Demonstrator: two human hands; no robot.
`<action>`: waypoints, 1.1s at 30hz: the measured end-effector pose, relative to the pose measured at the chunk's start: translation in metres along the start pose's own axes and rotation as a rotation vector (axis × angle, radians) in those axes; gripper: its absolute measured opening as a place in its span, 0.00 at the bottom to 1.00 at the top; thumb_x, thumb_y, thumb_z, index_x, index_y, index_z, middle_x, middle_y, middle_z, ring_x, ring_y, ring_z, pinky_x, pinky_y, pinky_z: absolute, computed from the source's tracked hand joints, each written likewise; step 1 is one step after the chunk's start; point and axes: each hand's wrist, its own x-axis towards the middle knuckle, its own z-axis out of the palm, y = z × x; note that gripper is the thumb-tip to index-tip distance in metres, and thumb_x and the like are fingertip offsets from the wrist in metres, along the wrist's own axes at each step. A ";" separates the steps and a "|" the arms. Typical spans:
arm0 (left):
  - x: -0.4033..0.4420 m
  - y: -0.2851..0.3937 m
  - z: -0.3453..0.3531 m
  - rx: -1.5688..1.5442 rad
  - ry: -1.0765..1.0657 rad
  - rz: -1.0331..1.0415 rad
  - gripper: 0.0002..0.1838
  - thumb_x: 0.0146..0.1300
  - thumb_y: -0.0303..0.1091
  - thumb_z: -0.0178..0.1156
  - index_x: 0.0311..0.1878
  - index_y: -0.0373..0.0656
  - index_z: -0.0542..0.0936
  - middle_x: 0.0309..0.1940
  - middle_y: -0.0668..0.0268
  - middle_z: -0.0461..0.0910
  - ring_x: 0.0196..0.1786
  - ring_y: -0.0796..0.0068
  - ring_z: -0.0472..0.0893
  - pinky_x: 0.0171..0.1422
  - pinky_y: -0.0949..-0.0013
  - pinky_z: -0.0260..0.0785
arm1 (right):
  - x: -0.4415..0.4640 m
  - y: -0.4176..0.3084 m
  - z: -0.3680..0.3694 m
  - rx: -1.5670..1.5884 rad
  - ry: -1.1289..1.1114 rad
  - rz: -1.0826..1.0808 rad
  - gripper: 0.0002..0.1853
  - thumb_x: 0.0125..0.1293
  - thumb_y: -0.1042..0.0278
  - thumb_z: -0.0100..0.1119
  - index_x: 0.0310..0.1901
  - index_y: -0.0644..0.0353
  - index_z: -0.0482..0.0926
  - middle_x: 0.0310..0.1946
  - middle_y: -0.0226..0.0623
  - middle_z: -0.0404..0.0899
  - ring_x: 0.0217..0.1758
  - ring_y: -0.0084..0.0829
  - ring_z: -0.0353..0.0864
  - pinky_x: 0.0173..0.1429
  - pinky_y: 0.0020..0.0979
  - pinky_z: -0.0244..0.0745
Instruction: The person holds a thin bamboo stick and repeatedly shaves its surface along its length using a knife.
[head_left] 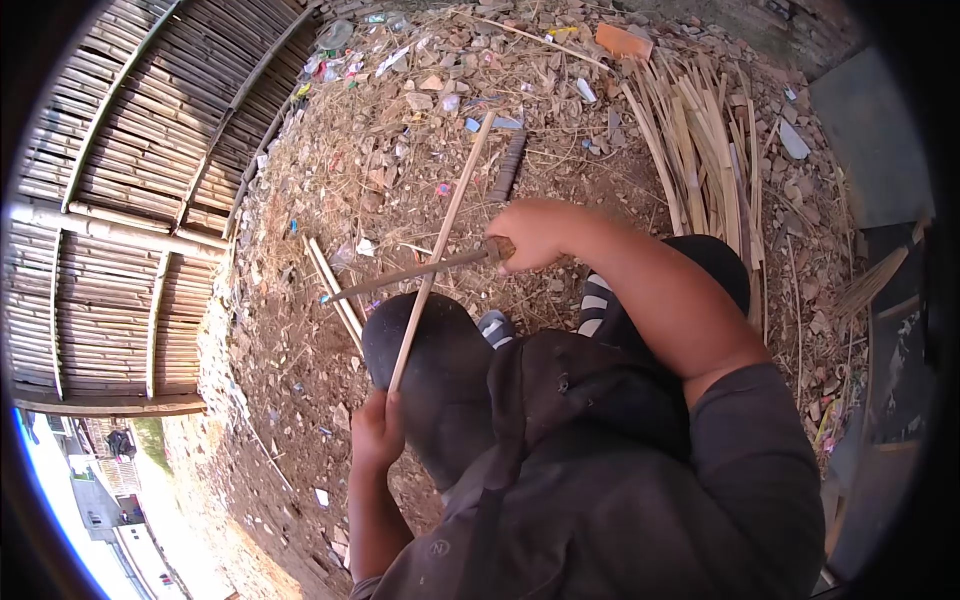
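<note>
My left hand (378,430) is closed around the lower end of a long, pale bamboo strip (456,205). The strip slants up and away over my left knee. In my right hand (532,236) is the handle of a long-bladed knife (385,279). Its narrow, dark blade points left and crosses the strip just beyond the knee; whether the two touch I cannot tell. On the ground beyond my right hand lies a dark, ridged rod-like piece (510,166). A pair of short bamboo strips (334,288) rests left of my left knee.
A pile of split bamboo strips (705,150) lies at the right, past my right knee. An orange brick piece (623,42) sits at the far end. Rubble and litter cover the dirt ground (290,350). A bamboo-slat wall (140,130) stands at the left.
</note>
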 end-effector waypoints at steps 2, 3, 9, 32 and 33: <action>-0.002 -0.014 0.006 0.039 0.048 0.045 0.23 0.79 0.46 0.50 0.30 0.37 0.72 0.19 0.50 0.74 0.23 0.50 0.78 0.29 0.54 0.65 | 0.013 0.033 0.002 0.113 0.033 0.027 0.25 0.55 0.49 0.72 0.47 0.62 0.82 0.41 0.49 0.84 0.48 0.49 0.84 0.51 0.46 0.78; -0.002 -0.011 0.005 0.031 0.053 0.039 0.23 0.78 0.46 0.50 0.30 0.37 0.72 0.19 0.50 0.75 0.23 0.49 0.78 0.30 0.54 0.65 | 0.015 0.043 0.000 0.125 0.138 0.139 0.25 0.55 0.49 0.71 0.47 0.62 0.83 0.42 0.50 0.84 0.49 0.49 0.84 0.52 0.45 0.78; 0.000 -0.001 0.001 0.018 0.030 0.022 0.23 0.78 0.45 0.49 0.31 0.36 0.72 0.19 0.50 0.74 0.24 0.50 0.77 0.31 0.53 0.65 | 0.012 0.041 0.005 0.110 0.226 0.174 0.27 0.56 0.47 0.72 0.49 0.61 0.83 0.40 0.50 0.85 0.48 0.50 0.85 0.53 0.45 0.78; -0.001 -0.007 0.003 -0.009 0.041 0.007 0.20 0.76 0.42 0.53 0.28 0.38 0.71 0.18 0.50 0.73 0.23 0.47 0.78 0.28 0.52 0.66 | 0.021 0.032 0.010 0.166 0.009 0.041 0.24 0.53 0.49 0.73 0.41 0.62 0.83 0.36 0.49 0.84 0.43 0.49 0.84 0.47 0.45 0.77; -0.002 -0.006 0.003 0.012 0.066 0.025 0.20 0.76 0.42 0.53 0.28 0.39 0.71 0.18 0.49 0.73 0.23 0.45 0.77 0.29 0.50 0.66 | 0.019 0.045 0.008 0.191 0.110 0.081 0.26 0.53 0.49 0.73 0.45 0.62 0.83 0.38 0.49 0.84 0.44 0.48 0.84 0.49 0.44 0.76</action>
